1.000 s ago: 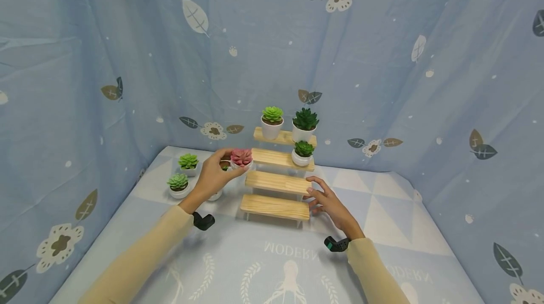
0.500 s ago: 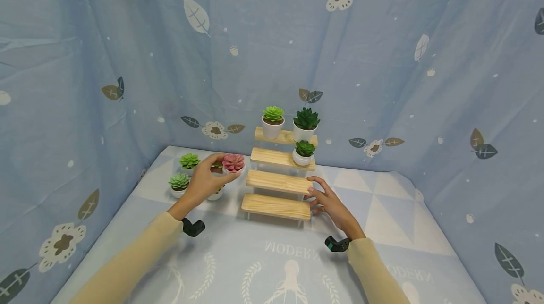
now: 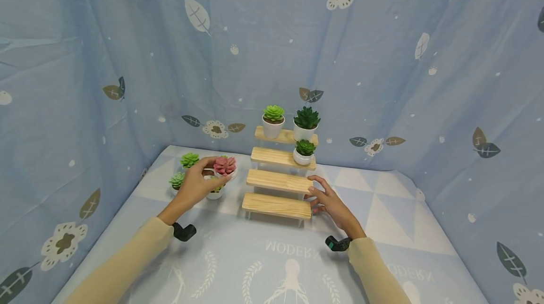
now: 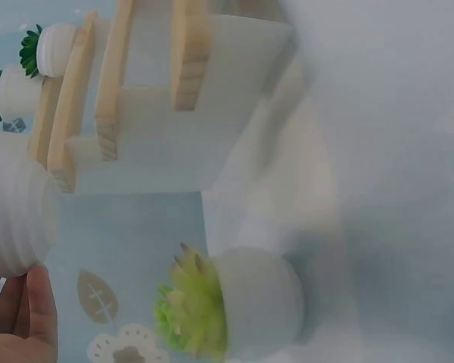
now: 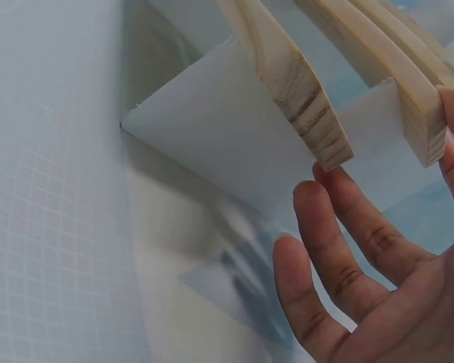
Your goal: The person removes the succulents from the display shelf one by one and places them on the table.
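Note:
My left hand (image 3: pixel 193 188) grips a potted pink succulent (image 3: pixel 224 165) by its white pot, raised over other plants left of the stepped wooden shelf. In the left wrist view, its ribbed white pot (image 4: pixel 15 212) shows above the fingertips. At the right end of the wooden shelf (image 3: pixel 278 180), my right hand (image 3: pixel 333 205) pinches the second plank from the bottom. The right wrist view has thumb and forefinger at that plank's end, the other fingers (image 5: pixel 314 219) loosely bent near the lowest plank. A potted yellow-green succulent (image 4: pixel 193 306) stands below the left hand.
On the top plank stand a light green succulent (image 3: pixel 273 120) and a dark green one (image 3: pixel 306 123); a smaller dark one (image 3: pixel 304 151) sits one plank lower. Two green succulents, one farther back (image 3: pixel 189 160) and one nearer (image 3: pixel 176 181), are left of my left hand. Patterned curtains surround the table.
My left hand has carried the pink succulent leftward and slightly toward me, away from the shelf. The right hand has kept its hold on the plank.

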The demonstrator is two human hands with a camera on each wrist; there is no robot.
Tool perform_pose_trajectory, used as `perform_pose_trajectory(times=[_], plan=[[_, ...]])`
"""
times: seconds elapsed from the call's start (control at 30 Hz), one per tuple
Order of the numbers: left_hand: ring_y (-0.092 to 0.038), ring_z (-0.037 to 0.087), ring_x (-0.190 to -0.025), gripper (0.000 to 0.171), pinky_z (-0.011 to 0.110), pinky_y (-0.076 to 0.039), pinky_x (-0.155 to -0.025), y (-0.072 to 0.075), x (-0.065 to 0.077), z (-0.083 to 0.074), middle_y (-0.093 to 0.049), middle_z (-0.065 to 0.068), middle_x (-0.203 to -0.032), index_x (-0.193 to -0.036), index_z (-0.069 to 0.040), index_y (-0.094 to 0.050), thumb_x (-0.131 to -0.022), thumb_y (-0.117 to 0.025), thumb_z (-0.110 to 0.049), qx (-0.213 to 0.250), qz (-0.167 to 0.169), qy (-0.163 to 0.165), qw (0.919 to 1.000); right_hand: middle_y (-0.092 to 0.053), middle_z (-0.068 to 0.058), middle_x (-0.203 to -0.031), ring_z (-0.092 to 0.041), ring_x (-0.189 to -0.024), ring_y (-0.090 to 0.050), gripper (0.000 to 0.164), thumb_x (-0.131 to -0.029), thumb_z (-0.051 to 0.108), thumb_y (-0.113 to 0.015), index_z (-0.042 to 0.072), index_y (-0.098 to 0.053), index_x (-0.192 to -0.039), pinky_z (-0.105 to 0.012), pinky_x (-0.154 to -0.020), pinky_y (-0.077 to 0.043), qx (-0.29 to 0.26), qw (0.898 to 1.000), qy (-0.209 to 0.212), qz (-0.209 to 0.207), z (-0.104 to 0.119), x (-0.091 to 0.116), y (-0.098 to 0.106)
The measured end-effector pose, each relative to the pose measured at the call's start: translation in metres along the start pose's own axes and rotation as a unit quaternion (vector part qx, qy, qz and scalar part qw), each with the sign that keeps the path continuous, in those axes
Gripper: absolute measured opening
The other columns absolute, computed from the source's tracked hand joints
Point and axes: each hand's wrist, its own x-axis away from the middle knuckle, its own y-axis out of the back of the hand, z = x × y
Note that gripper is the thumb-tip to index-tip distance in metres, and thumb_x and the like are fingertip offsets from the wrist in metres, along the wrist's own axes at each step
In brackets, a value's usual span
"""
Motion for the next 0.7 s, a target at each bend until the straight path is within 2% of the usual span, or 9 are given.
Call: perform_pose_trajectory(times=[0.27, 0.37, 0.57, 0.7], plan=[[-0.062, 0.03, -0.116, 0.073, 0.05, -0.053, -0.096, 0.005, 0.009, 0.009, -0.061, 0.013, -0.129, -0.142, -0.008, -0.056, -0.085, -0.085, -0.043, -0.008, -0.004, 0.019, 0.9998, -0.062, -0.018, -0.126, -0.034, -0.099, -0.064, 0.051, -0.101, 0.056, -0.059, 0.045, -0.042, -0.148, -0.044, -0.081, -0.056, -0.001, 1.0, -0.001, 0.003, 0.0, 0.001, 0.001], [-0.063, 0.031, -0.116, 0.072, 0.053, -0.052, -0.097, 0.008, 0.015, 0.013, -0.062, 0.013, -0.129, -0.142, -0.007, -0.056, -0.086, -0.086, -0.04, -0.005, -0.005, 0.015, 0.9999, -0.062, -0.019, -0.126, -0.033, -0.099, -0.064, 0.051, -0.102, 0.056, -0.058, 0.045, -0.041, -0.149, -0.044, -0.081, -0.055, 0.0, 1.0, -0.002, 0.003, -0.001, 0.0, 0.0], [-0.064, 0.03, -0.115, 0.072, 0.05, -0.055, -0.093, 0.014, 0.025, 0.022, -0.061, 0.011, -0.128, -0.141, -0.01, -0.057, -0.085, -0.085, -0.044, -0.029, -0.009, 0.031, 0.9991, -0.062, -0.019, -0.126, -0.033, -0.098, -0.064, 0.053, -0.102, 0.055, -0.058, 0.043, -0.04, -0.15, -0.045, -0.082, -0.056, -0.004, 1.0, -0.001, 0.005, -0.002, 0.001, 0.0], [-0.065, 0.03, -0.115, 0.075, 0.045, -0.056, -0.091, 0.017, 0.028, 0.024, -0.061, 0.011, -0.129, -0.144, -0.01, -0.055, -0.085, -0.085, -0.046, -0.035, -0.014, 0.037, 0.9986, -0.061, -0.019, -0.126, -0.034, -0.097, -0.064, 0.056, -0.102, 0.055, -0.059, 0.04, -0.039, -0.153, -0.046, -0.081, -0.056, -0.006, 1.0, 0.005, 0.005, -0.001, 0.001, 0.001]])
